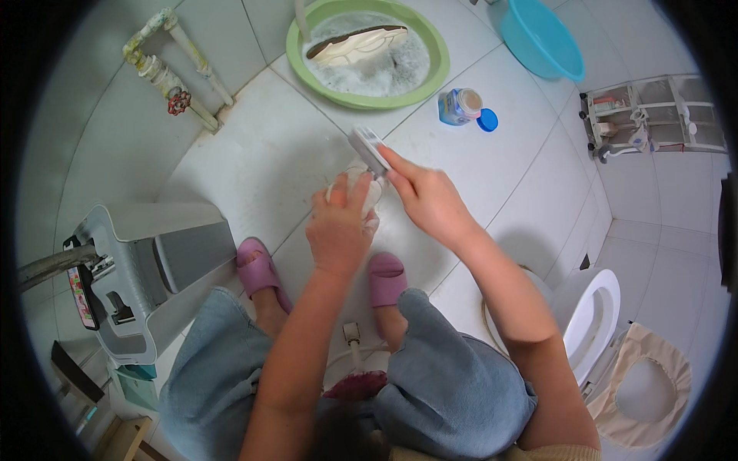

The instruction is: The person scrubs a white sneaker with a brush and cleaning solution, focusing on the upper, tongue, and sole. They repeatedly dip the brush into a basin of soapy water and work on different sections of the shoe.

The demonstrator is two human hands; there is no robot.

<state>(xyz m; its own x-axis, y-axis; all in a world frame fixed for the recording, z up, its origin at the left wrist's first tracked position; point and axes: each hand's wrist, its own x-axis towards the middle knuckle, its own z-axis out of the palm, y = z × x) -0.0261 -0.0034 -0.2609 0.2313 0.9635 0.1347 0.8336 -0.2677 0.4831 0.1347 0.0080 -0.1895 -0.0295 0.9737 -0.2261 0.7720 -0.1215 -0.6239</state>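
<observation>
In front of me, above the tiled floor, my left hand (pixel 339 233) grips a whitish item (pixel 373 199), possibly a shoe. The fingers cover much of it. My right hand (pixel 429 199) holds a grey-white scrub brush (pixel 369 148) by its body, tilted, with its lower end against or just over the whitish item. Beyond both hands stands a green oval basin (pixel 369 102) of foamy water. A cream shoe (pixel 363 49) with a dark edge rests partly submerged in it.
An open plastic jar (pixel 459 106) and its blue lid (pixel 487 120) sit right of the basin. A turquoise basin (pixel 545 43) leans farther right. A grey plastic bin (pixel 190 253), a pipe with red valve (pixel 179 102), a toilet (pixel 594 322) and a wall rack (pixel 654 115) flank me.
</observation>
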